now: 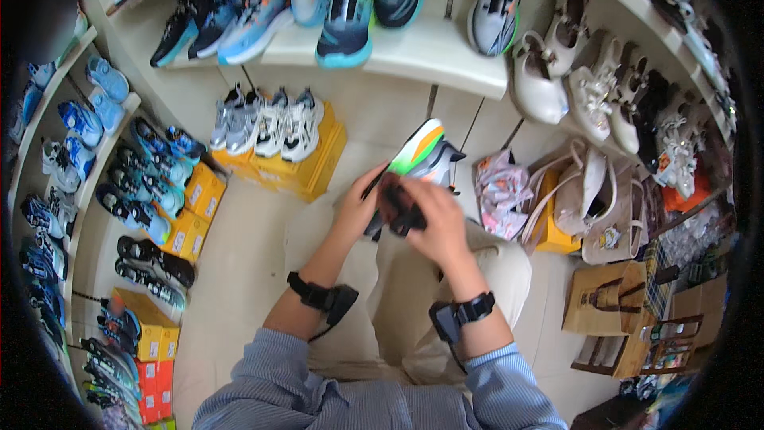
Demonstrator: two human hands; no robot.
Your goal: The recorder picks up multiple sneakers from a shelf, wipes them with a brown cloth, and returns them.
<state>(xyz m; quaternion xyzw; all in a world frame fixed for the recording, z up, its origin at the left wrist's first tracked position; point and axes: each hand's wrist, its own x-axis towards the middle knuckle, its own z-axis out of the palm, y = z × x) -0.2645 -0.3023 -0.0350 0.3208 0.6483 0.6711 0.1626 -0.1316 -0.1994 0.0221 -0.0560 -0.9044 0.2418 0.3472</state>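
Over my lap, my left hand (pixel 358 201) grips a sneaker (pixel 423 146) from its left side. The sneaker is tilted, showing a bright sole in green, orange and white, with a grey and dark upper beyond. My right hand (pixel 438 219) is closed round a small reddish-brown and black object (pixel 395 203), which is against or just in front of the sneaker's near end. Blur hides what kind of object it is. Part of the sneaker's near end is covered by my hands.
Ahead, a shelf (pixel 398 68) carries running shoes, with light sneakers on yellow boxes (pixel 306 167) below. More shoes line the left shelves (pixel 83 143). To the right are pale shoes (pixel 541 84), a beige bag (pixel 585 199) and a cardboard box (pixel 605 296).
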